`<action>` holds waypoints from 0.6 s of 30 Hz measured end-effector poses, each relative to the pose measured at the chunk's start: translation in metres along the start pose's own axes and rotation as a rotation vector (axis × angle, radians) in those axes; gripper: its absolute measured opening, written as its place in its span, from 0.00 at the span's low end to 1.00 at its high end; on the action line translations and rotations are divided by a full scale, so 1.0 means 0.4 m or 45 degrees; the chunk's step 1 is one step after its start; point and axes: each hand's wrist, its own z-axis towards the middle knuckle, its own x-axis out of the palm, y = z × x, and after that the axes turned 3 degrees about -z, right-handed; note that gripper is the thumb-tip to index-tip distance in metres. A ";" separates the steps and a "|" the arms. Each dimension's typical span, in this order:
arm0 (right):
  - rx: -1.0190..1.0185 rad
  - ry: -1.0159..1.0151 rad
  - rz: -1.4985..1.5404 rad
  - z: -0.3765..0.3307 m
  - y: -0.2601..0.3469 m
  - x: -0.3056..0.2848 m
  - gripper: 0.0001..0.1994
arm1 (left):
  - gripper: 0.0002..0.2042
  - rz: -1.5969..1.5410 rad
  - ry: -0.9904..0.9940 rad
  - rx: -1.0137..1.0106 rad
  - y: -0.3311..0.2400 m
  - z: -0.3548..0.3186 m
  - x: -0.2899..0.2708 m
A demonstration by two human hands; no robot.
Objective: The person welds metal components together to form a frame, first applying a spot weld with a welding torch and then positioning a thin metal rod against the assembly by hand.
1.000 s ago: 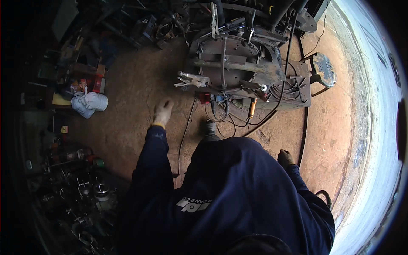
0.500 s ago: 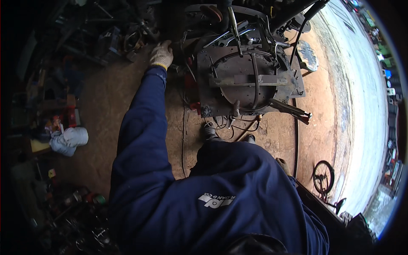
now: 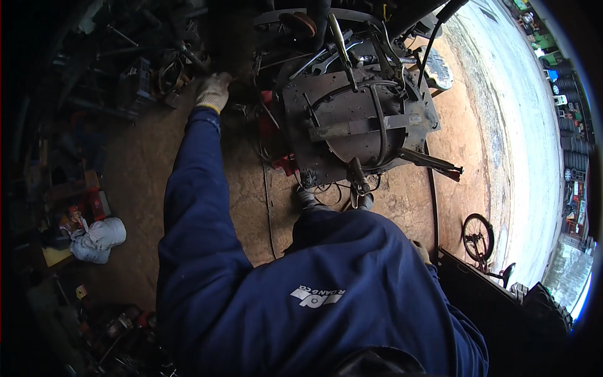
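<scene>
My left hand (image 3: 214,92), in a pale knitted glove with a yellow cuff, is stretched out at arm's length left of a dark metal work plate (image 3: 296,135). It is beside dark equipment in shadow, its fingers too dark to make out. Of my right hand (image 3: 422,251), only a small part shows beside my right hip; the fingers are hidden. On the plate lie a curved metal rod frame (image 3: 380,116) and a flat metal bar (image 3: 333,132) across it. Locking clamps (image 3: 433,163) grip the plate's edges, one more clamp (image 3: 342,50) at the far side.
Wrenches (image 3: 323,63) lie behind the plate. Red equipment (image 3: 286,164) stands at its left, and cables (image 3: 328,191) lie beneath. A stool (image 3: 440,73) is at the right, a bicycle wheel (image 3: 478,237) farther back. A white bundle (image 3: 99,239) sits at the left.
My left hand has shifted left, away from the plate. The view has turned slightly, so the plate sits a little farther left. My right hand stays beside my hip.
</scene>
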 end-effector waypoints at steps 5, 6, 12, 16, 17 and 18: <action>0.071 -0.019 0.271 0.031 0.198 0.064 0.13 | 0.14 -0.121 -0.168 0.005 0.234 -0.154 0.031; -0.001 -0.007 0.190 0.048 0.143 0.044 0.13 | 0.14 -0.194 -0.182 0.004 0.209 -0.161 0.054; 0.105 0.129 0.125 0.070 0.124 0.054 0.14 | 0.20 -0.408 -0.009 -0.389 0.193 -0.362 0.060; 0.155 0.206 0.252 0.126 0.097 0.054 0.14 | 0.23 -0.692 0.004 -0.584 0.238 -0.525 0.103; 0.179 0.197 0.312 0.130 0.087 0.045 0.15 | 0.24 -0.730 0.031 -0.665 0.191 -0.551 0.113; 0.190 0.208 0.369 0.142 0.092 0.046 0.15 | 0.22 -0.838 0.057 -0.758 0.178 -0.593 0.122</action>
